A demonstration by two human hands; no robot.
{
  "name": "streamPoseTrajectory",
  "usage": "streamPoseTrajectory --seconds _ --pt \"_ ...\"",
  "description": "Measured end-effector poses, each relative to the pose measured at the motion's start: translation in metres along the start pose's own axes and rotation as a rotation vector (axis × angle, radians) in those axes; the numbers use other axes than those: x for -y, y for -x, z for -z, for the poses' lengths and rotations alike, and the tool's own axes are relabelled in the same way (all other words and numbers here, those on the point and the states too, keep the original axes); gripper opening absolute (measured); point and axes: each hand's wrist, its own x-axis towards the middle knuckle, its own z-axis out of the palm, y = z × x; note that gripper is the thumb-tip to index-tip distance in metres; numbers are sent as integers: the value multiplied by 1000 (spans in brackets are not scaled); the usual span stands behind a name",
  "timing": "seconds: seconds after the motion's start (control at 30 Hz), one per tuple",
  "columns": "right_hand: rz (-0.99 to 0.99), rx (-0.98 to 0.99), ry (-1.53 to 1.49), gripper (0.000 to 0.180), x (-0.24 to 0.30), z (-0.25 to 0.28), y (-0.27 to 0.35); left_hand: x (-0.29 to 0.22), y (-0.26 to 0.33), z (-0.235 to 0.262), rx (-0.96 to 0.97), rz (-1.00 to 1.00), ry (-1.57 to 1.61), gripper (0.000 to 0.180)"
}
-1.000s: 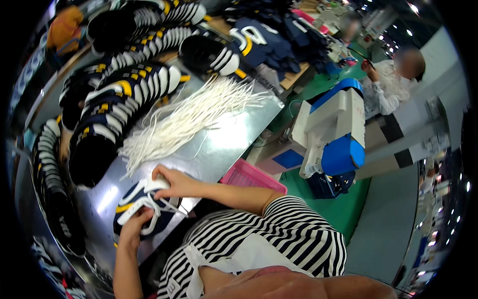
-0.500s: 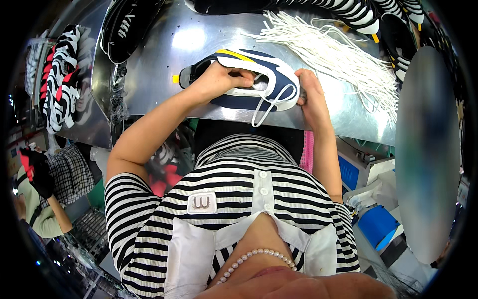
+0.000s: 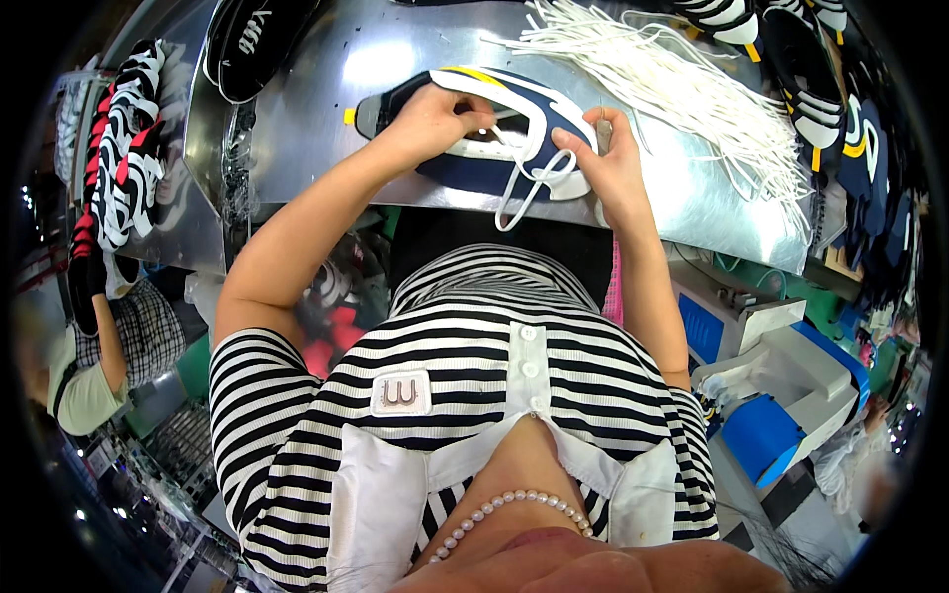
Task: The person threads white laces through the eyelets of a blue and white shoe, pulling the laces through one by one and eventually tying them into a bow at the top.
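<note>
Metal tabletop [image 3: 301, 148], cords [image 3: 672, 94] atop, blue-and-white machine [image 3: 766, 435] near; I see left hand [image 3: 428, 121] pinching lace [image 3: 511, 186], right hand [image 3: 614, 170] grasping navy upper [image 3: 470, 178].

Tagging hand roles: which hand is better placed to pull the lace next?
Probably the left hand: its fingertips seem to pinch the lace at the shoe's opening. The right hand is at the toe, apparently steadying it.

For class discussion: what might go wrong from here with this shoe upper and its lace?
The white lace hangs in a loose loop past the front edge of the metal table, so it might snag.
The shoe upper sits close to that edge and could slip off.
The pile of laces lies near the right hand, which might brush strands loose.
</note>
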Motion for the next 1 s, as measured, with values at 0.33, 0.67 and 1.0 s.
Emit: streamPoseTrajectory --seconds 0.33,0.67,1.0 --pt "-106 -45 -114 52 10 20 -9 -2 61 104 -731 -454 -842 4" --pt "-82 -48 206 47 -7 51 -29 35 95 187 -902 -200 -882 8" --pt "279 -148 458 30 27 44 -30 -95 -6 30 -138 -848 -645 6"
